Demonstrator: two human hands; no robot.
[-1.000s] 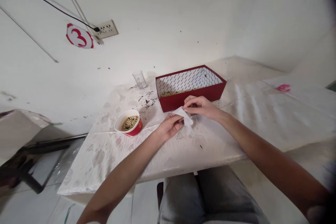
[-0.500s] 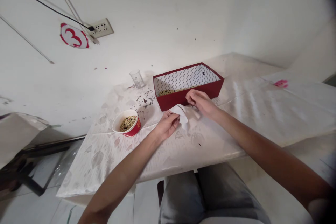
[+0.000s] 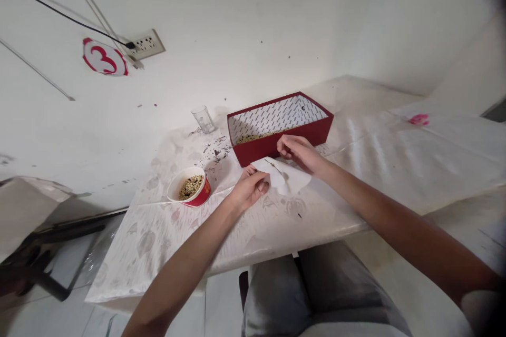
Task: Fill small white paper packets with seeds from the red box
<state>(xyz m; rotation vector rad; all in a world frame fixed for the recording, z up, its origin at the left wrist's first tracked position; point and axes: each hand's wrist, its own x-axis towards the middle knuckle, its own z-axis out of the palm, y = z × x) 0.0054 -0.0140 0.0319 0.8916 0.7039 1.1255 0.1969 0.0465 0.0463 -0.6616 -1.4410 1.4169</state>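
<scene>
Both hands pinching thin white paper sheet (image 3: pixel 285 176): left hand (image 3: pixel 249 189) near edge, right hand (image 3: pixel 298 151) far edge by red cardboard box (image 3: pixel 276 143); mid-unfold, next flatten gently.

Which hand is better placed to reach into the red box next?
Probably the right hand. It rests on the white paper right against the red box front wall, while the left hand pinches the paper's near-left edge, farther from the box.

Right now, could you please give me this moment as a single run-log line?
left hand: holds paper | right hand: pinches paper's far edge | red box: just behind | bowl: left, holds grains
</scene>
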